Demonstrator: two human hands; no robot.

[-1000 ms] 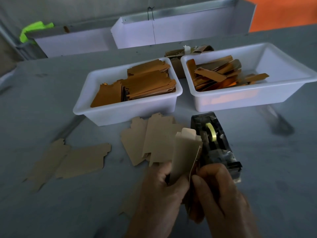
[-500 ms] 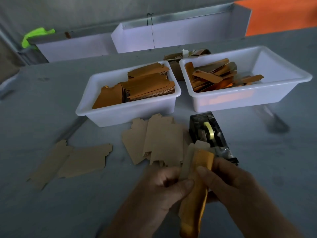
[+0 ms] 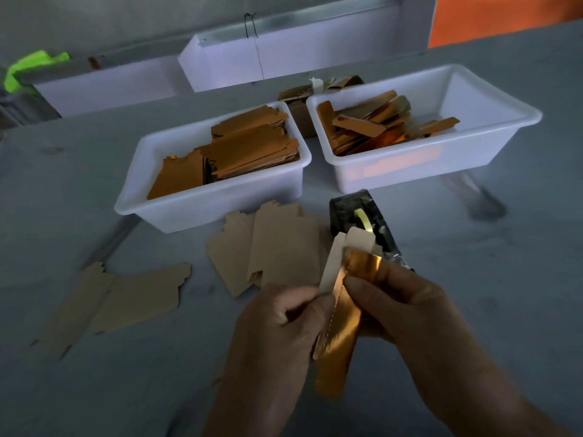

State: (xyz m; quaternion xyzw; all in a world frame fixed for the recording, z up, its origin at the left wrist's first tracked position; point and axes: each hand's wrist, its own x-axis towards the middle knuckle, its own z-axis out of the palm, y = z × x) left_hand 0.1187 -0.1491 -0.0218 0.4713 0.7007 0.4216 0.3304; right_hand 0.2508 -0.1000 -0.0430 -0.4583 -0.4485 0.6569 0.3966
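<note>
There are two white tubs (image 3: 220,203) (image 3: 410,165), one tape dispenser (image 3: 350,212), one gold carton (image 3: 340,339) and two hands (image 3: 277,323) (image 3: 400,307).

A: What lies on the grey table (image 3: 473,294)?
B: A left white tub (image 3: 220,209) and a right white tub (image 3: 410,165) side by side, a black tape dispenser (image 3: 350,212) in front, flat brown card blanks (image 3: 277,247) beside it, more blanks (image 3: 126,298) further left

Grey matt surface (image 3: 473,326) fills the view, under dim, even light. Two long white housings (image 3: 315,55) with metal top rims stand along its far edge. Grey wall (image 3: 126,17) behind them; orange panel (image 3: 511,17) at upper right. Bright green item (image 3: 34,66) at far left, nature unclear
</note>
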